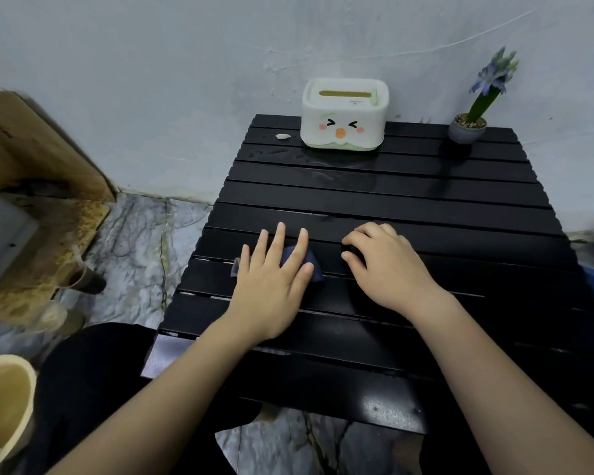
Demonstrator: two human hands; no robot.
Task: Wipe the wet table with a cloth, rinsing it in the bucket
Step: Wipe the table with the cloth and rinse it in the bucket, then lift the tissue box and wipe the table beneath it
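A black slatted table [426, 200] stands against the wall, with water drops and a wet smear on its far left slats near the tissue box. A small dark blue cloth [314, 265] lies bunched on the table's near left part. My left hand [271, 279] presses flat on it with straight, spread fingers. My right hand [384, 265] rests on the bare slats just to the right, its fingers curled down, apart from the cloth. A cream bucket [4, 406] shows at the bottom left corner on the floor.
A white tissue box [345, 113] with a cartoon face sits at the table's back edge, a small scrap [283, 136] left of it. A potted purple flower [468, 123] stands at the back right. Cardboard [45, 186] lies on the marble floor to the left.
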